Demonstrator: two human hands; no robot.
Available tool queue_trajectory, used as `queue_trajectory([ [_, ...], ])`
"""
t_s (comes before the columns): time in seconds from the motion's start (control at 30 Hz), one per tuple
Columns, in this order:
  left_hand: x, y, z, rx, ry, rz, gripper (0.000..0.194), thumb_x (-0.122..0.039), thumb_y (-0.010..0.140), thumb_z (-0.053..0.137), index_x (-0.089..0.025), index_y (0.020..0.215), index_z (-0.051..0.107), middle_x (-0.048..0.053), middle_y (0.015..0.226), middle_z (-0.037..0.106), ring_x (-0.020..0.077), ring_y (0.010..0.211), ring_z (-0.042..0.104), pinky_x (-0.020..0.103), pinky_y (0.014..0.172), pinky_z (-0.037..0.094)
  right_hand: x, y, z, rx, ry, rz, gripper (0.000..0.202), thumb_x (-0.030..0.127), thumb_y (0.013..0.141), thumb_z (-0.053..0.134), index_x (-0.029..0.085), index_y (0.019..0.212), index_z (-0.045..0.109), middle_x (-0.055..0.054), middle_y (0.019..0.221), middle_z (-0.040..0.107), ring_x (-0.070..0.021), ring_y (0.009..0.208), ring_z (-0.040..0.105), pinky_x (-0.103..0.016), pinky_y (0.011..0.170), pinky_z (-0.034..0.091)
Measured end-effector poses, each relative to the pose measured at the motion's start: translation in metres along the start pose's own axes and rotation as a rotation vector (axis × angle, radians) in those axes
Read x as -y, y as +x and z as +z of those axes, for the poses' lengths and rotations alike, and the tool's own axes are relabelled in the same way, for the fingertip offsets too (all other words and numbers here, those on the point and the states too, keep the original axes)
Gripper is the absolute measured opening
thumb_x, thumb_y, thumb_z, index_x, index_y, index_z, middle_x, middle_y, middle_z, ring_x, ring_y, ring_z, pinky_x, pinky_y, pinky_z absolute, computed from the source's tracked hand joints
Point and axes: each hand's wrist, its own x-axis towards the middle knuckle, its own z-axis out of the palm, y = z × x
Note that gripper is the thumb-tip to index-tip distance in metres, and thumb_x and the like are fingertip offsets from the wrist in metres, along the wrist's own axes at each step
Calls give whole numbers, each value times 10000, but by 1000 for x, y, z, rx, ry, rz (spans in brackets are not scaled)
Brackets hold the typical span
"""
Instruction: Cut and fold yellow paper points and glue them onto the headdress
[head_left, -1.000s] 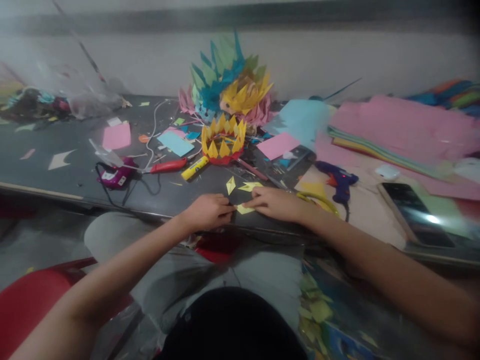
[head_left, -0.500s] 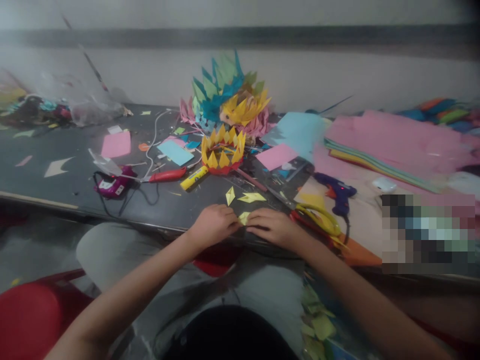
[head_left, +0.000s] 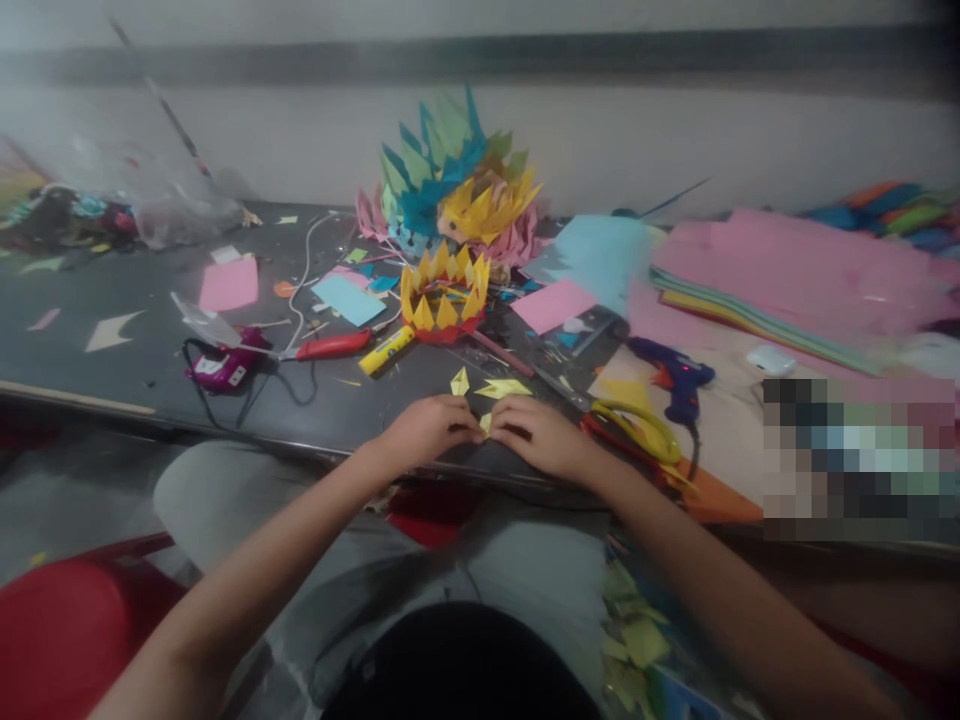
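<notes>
At the front edge of the dark table, a small folded yellow paper piece (head_left: 486, 426) is pinched between my two hands and partly hidden by the fingers. My left hand (head_left: 435, 430) has its fingertips closed on the left side of it. From the right, my right hand (head_left: 538, 432) grips the same piece with fingers bent. Just beyond the hands lie a yellow folded paper diamond (head_left: 460, 381) and a longer yellow folded paper (head_left: 504, 387). Farther back stands a yellow-and-red paper crown (head_left: 445, 295), beside a yellow glue stick (head_left: 387, 352).
Yellow-handled scissors (head_left: 637, 430) and a purple glue gun (head_left: 675, 375) lie to the right, near stacked coloured paper (head_left: 810, 270). A purple power socket (head_left: 229, 362) and red-handled tool (head_left: 334, 345) are at left. Multicoloured paper crowns (head_left: 450, 190) stand at the back. A red stool (head_left: 82, 630) is below left.
The view has shifted slightly, so the table things sit a little higher. Both hands stay on the small yellow paper, with their fingers closer together around it.
</notes>
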Motion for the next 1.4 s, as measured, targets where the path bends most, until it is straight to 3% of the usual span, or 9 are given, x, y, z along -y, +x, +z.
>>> queue_trajectory([
  [0.2, 1, 0, -2, -7, -80, -5, 126, -245, 816, 600, -185, 839, 708, 5, 739, 591, 106, 713, 563, 206, 669, 422, 6, 7, 1, -67, 125, 248, 109, 208, 746, 599, 170, 673, 669, -34, 765, 618, -132, 720, 576, -263, 703, 434],
  [0.5, 1, -6, 1, -14, -9, 31, 182, -252, 853, 536, -180, 870, 702, 21, 750, 596, 110, 713, 563, 219, 661, 426, 13, 13, 7, -115, 119, 430, 82, 190, 656, 639, 171, 577, 637, -17, 704, 618, -128, 677, 565, -245, 650, 415],
  [0.73, -10, -12, 3, -12, 345, 122, 195, -202, 852, 486, -179, 810, 675, 26, 805, 627, 133, 748, 561, 233, 624, 404, 16, 15, 8, -121, 99, 455, 71, 142, 637, 626, 165, 574, 603, -5, 674, 596, -120, 650, 541, -237, 621, 391],
  [0.93, -20, -18, 6, -65, 583, 195, 234, -293, 848, 455, -161, 827, 647, 40, 771, 613, 162, 738, 543, 283, 581, 382, 16, 13, 9, -124, 122, 454, 84, 174, 654, 629, 163, 583, 586, -6, 672, 581, -123, 654, 523, -244, 620, 381],
  [1.23, -21, -18, 7, -75, 562, 177, 239, -252, 860, 430, -167, 778, 638, 34, 747, 609, 164, 734, 543, 289, 571, 368, -2, 12, 4, -78, 322, 430, 99, 160, 640, 628, 146, 719, 571, 12, 655, 588, -105, 604, 534, -241, 613, 442],
  [1.4, -25, -18, 6, -89, 460, 121, 159, -245, 833, 474, -167, 824, 612, 41, 844, 625, 171, 802, 557, 294, 697, 422, 4, -1, 5, -196, 328, 368, 69, 217, 686, 609, 164, 715, 574, -26, 783, 620, -138, 729, 576, -291, 723, 473],
])
